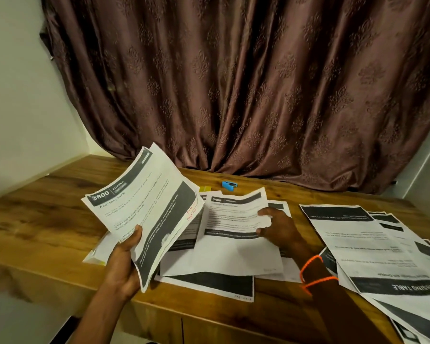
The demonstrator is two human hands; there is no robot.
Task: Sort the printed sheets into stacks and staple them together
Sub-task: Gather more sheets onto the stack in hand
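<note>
A brown patterned curtain [246, 83] hangs behind the wooden table [42, 214]. A pale wall [15, 95] stands left of the curtain.

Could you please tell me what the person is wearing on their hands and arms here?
Both forearms are bare, with no sleeves or gloves in view. The right wrist carries two thin orange bands. The left hand shows no visible jewellery.

Both forearms are bare, with no sleeves showing. The right wrist wears two thin orange beaded bands [313, 274]. No rings show.
</note>
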